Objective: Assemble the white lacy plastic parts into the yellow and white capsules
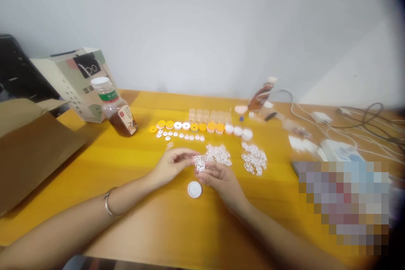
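Between my two hands, above the middle of the table, are small white openwork plastic pieces (200,163); whether they are joined I cannot tell. My left hand (174,164) pinches them from the left with thumb and forefinger. From the right, my right hand (221,179) grips them between thumb and fingers. Just below my hands a round white cap (194,189) lies on the table. Behind them is a pile of similar white openwork pieces (219,155), with another pile (254,159) farther right.
Yellow and white round lids (202,127) form a row behind small white knobs (180,135) and before clear cups (209,116). A tea bottle (115,112), paper bag (76,84) and cardboard box (34,147) stand left. Another bottle (262,95) and cables (373,124) are right.
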